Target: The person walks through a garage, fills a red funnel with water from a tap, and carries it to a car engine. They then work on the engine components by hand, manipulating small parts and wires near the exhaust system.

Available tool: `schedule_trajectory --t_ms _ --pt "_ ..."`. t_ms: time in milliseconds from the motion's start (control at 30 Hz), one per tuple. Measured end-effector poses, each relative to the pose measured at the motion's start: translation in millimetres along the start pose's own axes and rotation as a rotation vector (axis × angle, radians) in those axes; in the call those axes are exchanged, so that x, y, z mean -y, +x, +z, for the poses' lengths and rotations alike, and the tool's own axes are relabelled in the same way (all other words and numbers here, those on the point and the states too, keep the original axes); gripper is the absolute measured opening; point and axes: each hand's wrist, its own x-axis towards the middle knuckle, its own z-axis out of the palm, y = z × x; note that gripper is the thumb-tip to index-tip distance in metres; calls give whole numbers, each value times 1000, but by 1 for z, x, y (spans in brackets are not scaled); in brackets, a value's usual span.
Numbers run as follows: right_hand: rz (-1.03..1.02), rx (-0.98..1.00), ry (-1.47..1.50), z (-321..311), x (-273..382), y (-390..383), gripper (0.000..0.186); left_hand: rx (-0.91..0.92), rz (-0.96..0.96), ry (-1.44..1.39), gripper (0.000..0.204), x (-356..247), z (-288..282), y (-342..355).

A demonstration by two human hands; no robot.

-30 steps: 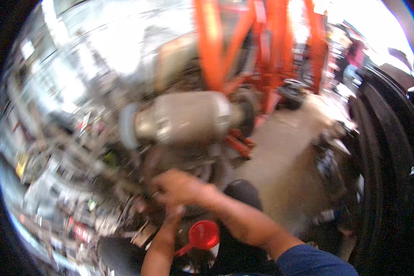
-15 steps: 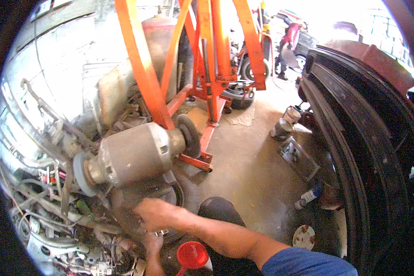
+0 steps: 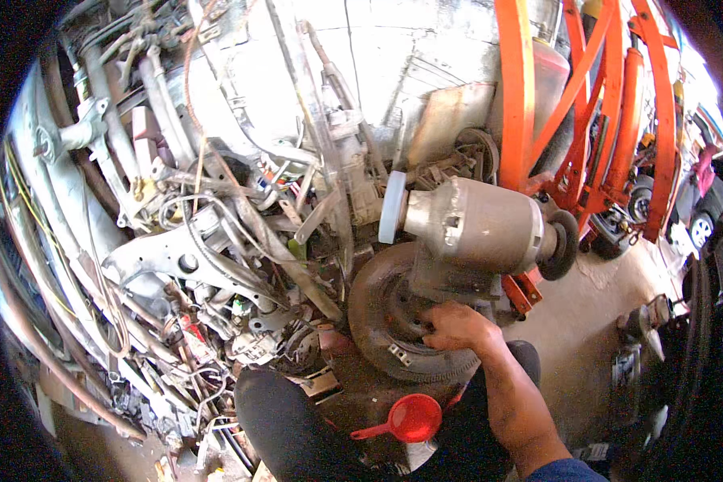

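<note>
My right hand reaches into the middle of a dusty tire that lies on the floor in front of my knees. Its fingers are curled; whatever they hold, if anything, is hidden. Close to that hand, a small light metal piece lies on the tire. Above the tire stands a bench grinder, with a pale grinding wheel at its left end and a dark wheel at its right. My left hand is out of view. Between my knees is a red plastic dipper, its handle pointing left.
Piled car parts, among them a pale metal suspension arm, and hoses crowd the left side. Behind the grinder rises an orange steel hoist frame. Grey concrete floor shows to the right, with cans farther off. A person stands far right.
The view has swung left, bringing more of the parts pile in and shifting the grinder and orange frame rightward. My left hand, beside the right one earlier, has left the picture.
</note>
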Motion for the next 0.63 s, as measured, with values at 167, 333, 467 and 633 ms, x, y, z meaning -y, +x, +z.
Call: schedule_trajectory --t_ms 167,333,467,633 --pt "-19 -115 28 12 -7 3 39 -80 -64 147 36 5 -1 -8" --pt "11 -78 31 8 -17 3 40 -135 -167 349 37 6 3 -12" --pt "71 -1 20 -3 -8 -1 48 -221 -273 625 38 17 2 -26" --pt "48 33 -11 2 -10 5 52 -304 -233 799 60 78 -53 -18"
